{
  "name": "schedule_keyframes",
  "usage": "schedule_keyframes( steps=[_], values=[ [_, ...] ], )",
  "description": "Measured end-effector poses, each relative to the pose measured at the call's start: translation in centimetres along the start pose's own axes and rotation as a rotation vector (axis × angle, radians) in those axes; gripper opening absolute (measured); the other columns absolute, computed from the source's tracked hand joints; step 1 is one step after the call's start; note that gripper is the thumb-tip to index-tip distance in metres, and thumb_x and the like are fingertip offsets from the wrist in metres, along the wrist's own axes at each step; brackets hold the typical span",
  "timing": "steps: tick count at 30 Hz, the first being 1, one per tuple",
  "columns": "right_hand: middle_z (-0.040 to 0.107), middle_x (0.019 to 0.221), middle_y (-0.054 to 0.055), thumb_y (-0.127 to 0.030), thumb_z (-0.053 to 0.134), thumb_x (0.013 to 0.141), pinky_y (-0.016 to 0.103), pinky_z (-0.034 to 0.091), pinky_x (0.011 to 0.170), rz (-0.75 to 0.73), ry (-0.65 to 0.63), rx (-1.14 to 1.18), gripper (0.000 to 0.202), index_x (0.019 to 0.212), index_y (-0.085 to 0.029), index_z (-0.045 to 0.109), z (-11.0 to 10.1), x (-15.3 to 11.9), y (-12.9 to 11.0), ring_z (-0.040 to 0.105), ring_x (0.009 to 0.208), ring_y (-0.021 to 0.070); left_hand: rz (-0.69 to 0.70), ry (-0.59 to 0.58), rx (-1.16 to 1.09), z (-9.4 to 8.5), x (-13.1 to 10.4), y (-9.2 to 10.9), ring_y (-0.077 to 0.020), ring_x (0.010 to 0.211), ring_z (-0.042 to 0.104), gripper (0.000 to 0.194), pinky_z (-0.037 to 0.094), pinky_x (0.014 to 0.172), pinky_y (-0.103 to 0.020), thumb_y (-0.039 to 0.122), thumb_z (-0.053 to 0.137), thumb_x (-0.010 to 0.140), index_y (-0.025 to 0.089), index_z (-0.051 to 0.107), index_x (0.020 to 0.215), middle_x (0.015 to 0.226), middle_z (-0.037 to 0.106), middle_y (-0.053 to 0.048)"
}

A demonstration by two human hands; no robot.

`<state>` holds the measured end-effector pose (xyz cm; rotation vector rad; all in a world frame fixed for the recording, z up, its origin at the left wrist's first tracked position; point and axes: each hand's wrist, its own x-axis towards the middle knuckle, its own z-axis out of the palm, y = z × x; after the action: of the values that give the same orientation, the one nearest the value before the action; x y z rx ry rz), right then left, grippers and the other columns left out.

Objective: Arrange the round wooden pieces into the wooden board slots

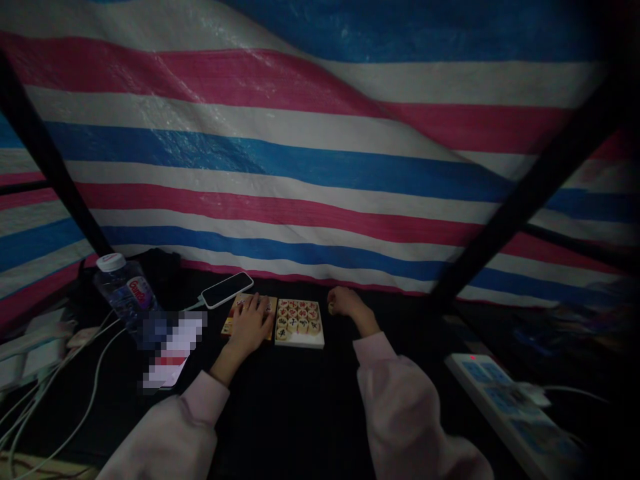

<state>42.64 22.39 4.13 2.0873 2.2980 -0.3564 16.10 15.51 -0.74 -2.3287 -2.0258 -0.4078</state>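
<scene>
A shallow white box [300, 344] holds round Chinese chess pieces [299, 313] in rows, with red characters at the back and black ones nearer me. At the box's front right, its white bottom shows. Just left of it, my left hand [250, 325] lies with fingers spread on a yellow-orange printed lid or card [227, 327]. Dark marks show beside those fingers; what lies under the palm is hidden. To the right of the box, my right hand [347, 303] is closed in a pinch around a small pale round piece [331, 307], mostly covered by the fingers.
A white-edged phone [229, 291] on a cable lies behind my left hand. A lit phone [175, 350] and a clear bottle [127, 290] stand further left, near tangled white cables [95, 373]. A power strip [515, 413] is at right. Striped sheeting [300, 160] hangs behind.
</scene>
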Motion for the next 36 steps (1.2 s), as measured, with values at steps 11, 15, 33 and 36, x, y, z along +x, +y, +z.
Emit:
schedule_keyframes(
  steps=[11, 15, 33, 36],
  values=[
    [0.067, 0.096, 0.006, -0.014, 0.068, 0.061, 0.024, 0.042, 0.071, 0.025, -0.017, -0.024, 0.024, 0.085, -0.018, 0.068, -0.4, -0.4, -0.2, 0.062, 0.086, 0.0184, 0.005, 0.019, -0.004, 0.1, -0.1, 0.0, -0.0269, 0.13, 0.035, 0.051, 0.025, 0.105, -0.048, 0.045, 0.028, 0.091, 0.022, 0.043, 0.133, 0.142, 0.041, -0.011],
    [0.067, 0.095, 0.006, -0.013, 0.067, 0.062, 0.024, 0.041, 0.069, 0.003, 0.01, -0.023, 0.022, 0.084, -0.018, 0.067, -0.8, -0.7, -0.6, 0.062, 0.087, 0.0188, 0.006, 0.022, -0.001, 0.0, -0.1, 0.1, -0.0266, 0.13, 0.036, 0.05, 0.026, 0.105, -0.047, 0.045, 0.028, 0.091, 0.022, 0.043, 0.133, 0.141, 0.041, -0.01],
    [0.068, 0.1, 0.005, -0.011, 0.065, 0.063, 0.029, 0.037, 0.083, 0.008, -0.005, -0.097, 0.023, 0.085, -0.019, 0.066, -1.4, -1.4, -2.0, 0.06, 0.098, 0.02, -0.001, 0.01, -0.011, 0.1, 0.0, 0.0, -0.026, 0.13, 0.035, 0.051, 0.024, 0.106, -0.047, 0.045, 0.028, 0.091, 0.022, 0.042, 0.134, 0.142, 0.041, -0.01],
    [0.067, 0.101, 0.006, -0.011, 0.064, 0.064, 0.029, 0.036, 0.084, 0.009, -0.005, -0.102, 0.024, 0.087, -0.019, 0.067, -1.5, -1.5, -2.2, 0.059, 0.099, 0.02, -0.003, 0.014, -0.003, 0.1, 0.0, 0.0, -0.026, 0.13, 0.035, 0.05, 0.025, 0.106, -0.046, 0.045, 0.028, 0.091, 0.022, 0.043, 0.133, 0.142, 0.04, -0.01]
  ],
)
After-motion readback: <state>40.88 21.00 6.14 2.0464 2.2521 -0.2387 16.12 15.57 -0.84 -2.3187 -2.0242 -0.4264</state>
